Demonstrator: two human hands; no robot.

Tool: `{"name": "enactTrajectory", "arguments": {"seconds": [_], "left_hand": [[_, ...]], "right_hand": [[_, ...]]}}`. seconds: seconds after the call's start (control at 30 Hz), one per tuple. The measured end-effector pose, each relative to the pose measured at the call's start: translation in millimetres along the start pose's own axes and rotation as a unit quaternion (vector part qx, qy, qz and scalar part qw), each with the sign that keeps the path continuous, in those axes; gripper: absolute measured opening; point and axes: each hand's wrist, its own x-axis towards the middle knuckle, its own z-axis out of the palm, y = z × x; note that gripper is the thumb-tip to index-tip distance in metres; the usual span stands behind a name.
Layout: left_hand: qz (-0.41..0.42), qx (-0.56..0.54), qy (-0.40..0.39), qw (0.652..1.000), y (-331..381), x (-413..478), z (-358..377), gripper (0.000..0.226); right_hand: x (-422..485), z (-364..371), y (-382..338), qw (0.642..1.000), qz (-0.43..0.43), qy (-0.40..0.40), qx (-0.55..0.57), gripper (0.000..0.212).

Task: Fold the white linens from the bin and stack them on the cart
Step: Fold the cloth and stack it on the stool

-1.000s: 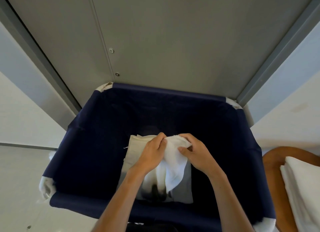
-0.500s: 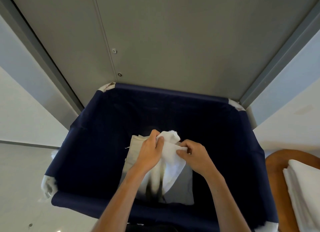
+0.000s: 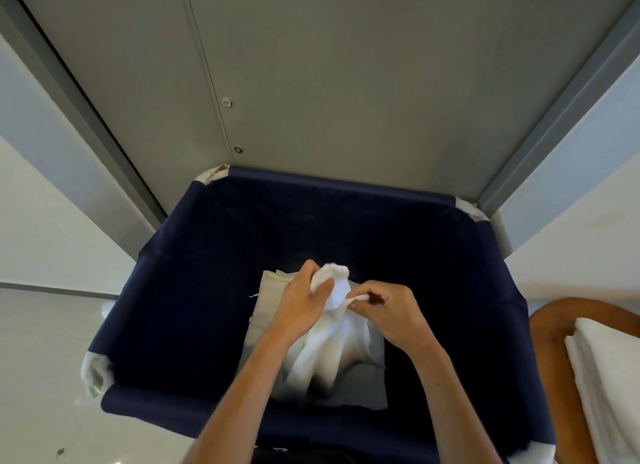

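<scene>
over the navy bin [image 3: 180, 290], left hand [image 3: 299, 306] grips a white towel [image 3: 329, 339]; right hand [image 3: 388, 311] pinches its edge, likely seeking a corner to fold

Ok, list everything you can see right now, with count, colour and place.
bin: one, navy, centre
held linen: one, white, hanging over the bin from both hands
flat linen: one, cream, on the bin's bottom, partly behind the held linen
stack: one, white folded linens, right edge, on the cart
cart: one, brown top, right of the bin
panel: one, grey, beyond the bin
left hand: grips the held linen's top
right hand: pinches the held linen's edge
</scene>
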Motion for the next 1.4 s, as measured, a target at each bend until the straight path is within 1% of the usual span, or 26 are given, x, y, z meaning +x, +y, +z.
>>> {"name": "enactTrajectory", "arguments": {"seconds": [0.07, 0.13, 0.2, 0.3, 0.4, 0.5, 0.53, 0.6, 0.7, 0.77, 0.9, 0.97, 1.03, 1.17, 1.3, 1.4], "left_hand": [[0.013, -0.013, -0.017, 1.000, -2.0, 1.1, 2.6, 0.018], [0.024, -0.018, -0.041, 0.999, -2.9, 1.8, 3.7, 0.024], [0.035, -0.006, -0.074, 0.997, -1.4, 1.4, 2.6, 0.029], [0.026, 0.017, -0.131, 0.991, 6.7, -1.4, -1.7, 0.033], [-0.019, -0.005, -0.162, 0.987, 5.5, 2.1, -5.8, 0.033], [-0.050, -0.023, -0.185, 0.981, 7.1, 3.8, -8.1, 0.026], [-0.056, -0.021, -0.183, 0.981, 7.3, 4.3, -8.9, 0.023], [-0.055, -0.012, -0.166, 0.984, 5.5, 5.2, -10.8, 0.031], [-0.038, 0.022, -0.164, 0.985, 3.4, 4.3, -13.2, 0.020], [-0.018, 0.037, -0.161, 0.986, 1.7, 1.8, -13.5, 0.022], [0.048, 0.069, -0.129, 0.988, -8.3, 1.5, -7.6, 0.032], [0.092, 0.113, -0.118, 0.982, -12.4, 5.5, -3.4, 0.024], [0.117, 0.143, -0.117, 0.976, -11.6, 7.2, 0.5, 0.019], [0.132, 0.156, -0.097, 0.974, -9.7, 11.1, 8.2, 0.022], [0.133, 0.166, -0.118, 0.970, -8.5, 14.8, 12.9, 0.012], [0.118, 0.138, -0.114, 0.977, -9.7, 13.9, 16.0, 0.013]], "right_hand": [[0.5, 1.4, -1.3, 0.999, -0.035, -0.003, -0.008, 0.016], [2.4, 3.2, -1.9, 0.995, -0.082, 0.007, -0.054, 0.015], [3.6, 4.2, -2.5, 0.991, -0.107, 0.003, -0.084, 0.012], [4.1, 2.4, -3.4, 0.991, -0.117, -0.024, -0.056, 0.013], [4.8, 1.5, -1.6, 0.993, -0.101, -0.047, -0.031, 0.015], [5.1, 3.1, -1.9, 0.996, -0.076, -0.039, -0.036, 0.026], [5.3, 2.8, -2.6, 0.996, -0.070, -0.033, -0.044, 0.031], [6.3, 0.8, -2.4, 0.996, -0.055, -0.028, -0.062, 0.032], [7.0, -1.1, -0.8, 0.992, -0.051, -0.029, -0.115, 0.019], [7.2, -2.3, -0.4, 0.988, -0.058, -0.030, -0.137, 0.013], [7.4, -7.1, -4.6, 0.986, -0.071, -0.018, -0.147, 0.017], [7.8, -10.3, -8.7, 0.983, -0.084, -0.009, -0.160, 0.021], [7.2, -13.5, -14.1, 0.981, -0.100, -0.013, -0.167, 0.022], [5.8, -20.7, -21.1, 0.977, -0.120, -0.020, -0.175, 0.023], [4.1, -25.8, -23.6, 0.978, -0.117, -0.020, -0.173, 0.026], [1.9, -29.1, -23.8, 0.979, -0.105, -0.024, -0.175, 0.025]]}}
